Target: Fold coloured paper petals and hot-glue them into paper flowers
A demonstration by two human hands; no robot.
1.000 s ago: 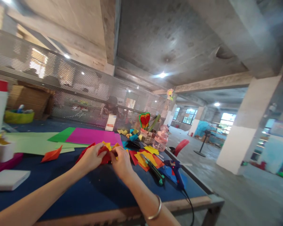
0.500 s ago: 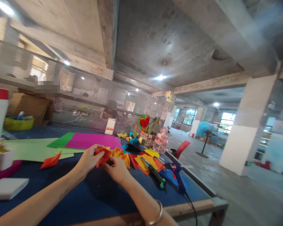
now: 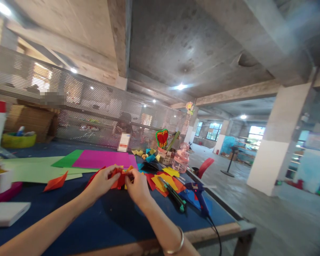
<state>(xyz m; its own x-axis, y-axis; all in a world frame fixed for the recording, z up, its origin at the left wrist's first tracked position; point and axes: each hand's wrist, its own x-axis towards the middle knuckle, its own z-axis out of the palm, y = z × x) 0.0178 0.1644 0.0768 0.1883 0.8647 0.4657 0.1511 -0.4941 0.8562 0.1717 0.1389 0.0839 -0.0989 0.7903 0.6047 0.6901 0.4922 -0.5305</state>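
Above the dark blue tabletop (image 3: 106, 217), my left hand (image 3: 104, 183) pinches a red-orange piece of folded paper (image 3: 116, 180) between thumb and fingers. Close beside it on the right, my right hand (image 3: 137, 185) has its thumb and fingertips closed at the paper's right edge. My fingers hide part of the folds. Yellow-orange folded paper shows just behind my fingertips, and a red paper edge (image 3: 94, 177) sticks out left of my left hand. A separate orange folded piece (image 3: 56, 181) lies farther left.
Right of my hands are loose coloured papers (image 3: 166, 183), a green-handled cutter (image 3: 174, 195) and a blue glue gun (image 3: 198, 193) with its cord over the edge. Behind stand a pink bottle (image 3: 180, 160) and a magenta sheet (image 3: 102, 159). A white box (image 3: 9, 213) sits at left.
My right hand has lifted slightly and turned, its fingertips now higher at the folded paper. A red paper edge now shows beside my left hand. The view has shifted slightly.
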